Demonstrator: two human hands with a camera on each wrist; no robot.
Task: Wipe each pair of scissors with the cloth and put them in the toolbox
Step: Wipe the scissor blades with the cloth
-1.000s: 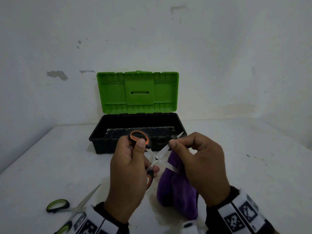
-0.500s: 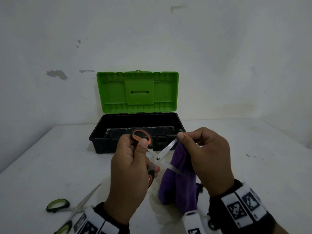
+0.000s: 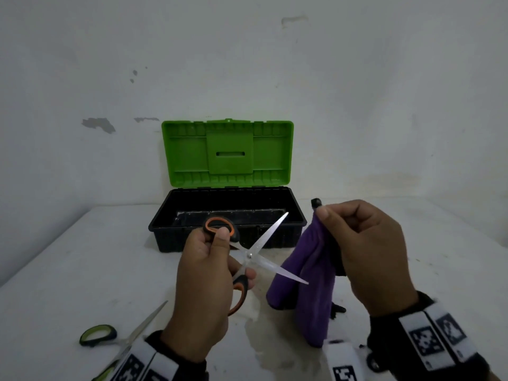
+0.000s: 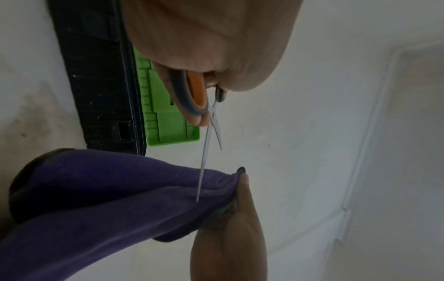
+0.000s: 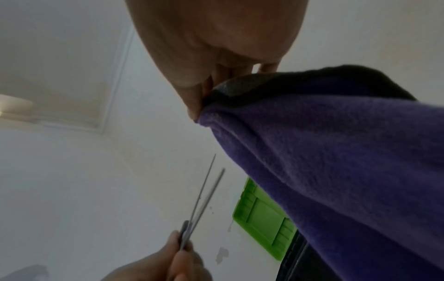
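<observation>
Our left hand (image 3: 203, 281) grips the orange-and-black-handled steel scissors (image 3: 248, 255) by their loops, blades spread wide above the white worktop (image 3: 68, 270). Our right hand (image 3: 368, 254) pinches the purple fleece cloth (image 3: 308, 284) by its top edge, so it hangs just beside the lower blade tip; we cannot tell whether they touch. Behind both stands the black plastic toolbox (image 3: 228, 229), its bright green lid (image 3: 228, 152) upright against the wall. A green-handled pair of scissors (image 3: 115, 339) lies on the worktop near our left wrist.
</observation>
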